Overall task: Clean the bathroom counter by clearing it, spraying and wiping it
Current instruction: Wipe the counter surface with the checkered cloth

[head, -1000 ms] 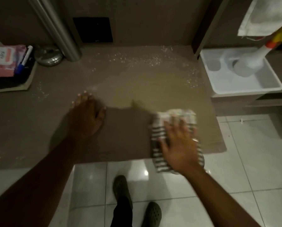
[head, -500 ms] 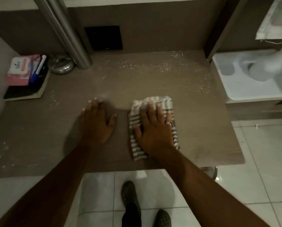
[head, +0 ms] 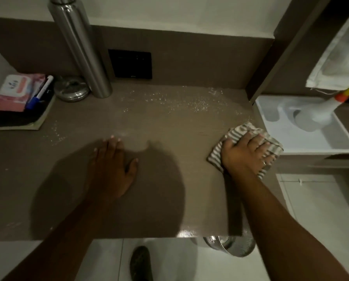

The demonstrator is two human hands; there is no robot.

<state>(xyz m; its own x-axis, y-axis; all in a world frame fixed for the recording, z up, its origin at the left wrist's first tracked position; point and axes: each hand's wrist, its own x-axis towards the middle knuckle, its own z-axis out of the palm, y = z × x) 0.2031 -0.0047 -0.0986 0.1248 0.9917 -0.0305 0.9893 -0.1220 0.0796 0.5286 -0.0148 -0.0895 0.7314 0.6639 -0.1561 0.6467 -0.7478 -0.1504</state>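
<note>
The brown counter [head: 169,122] carries a band of spray droplets [head: 175,102] along its back. My right hand [head: 244,155] lies flat on a grey-and-white striped cloth [head: 238,130], pressing it to the counter's right edge. My left hand [head: 112,167] rests palm down on the counter's middle, fingers apart, holding nothing. A white spray bottle [head: 315,110] with an orange and yellow nozzle stands in a white tray [head: 319,147] just right of the counter.
At the back left stand a tall steel bottle [head: 82,47], a round steel lid [head: 71,91], and a pink wipes pack [head: 17,92] with a blue marker [head: 39,93] on a dark notebook [head: 21,120]. A black wall plate [head: 130,63] sits behind. A white cloth [head: 340,57] hangs at upper right.
My right hand has slid the striped cloth from beside my left hand out to the counter's right edge. My left hand stays planted in the same place.
</note>
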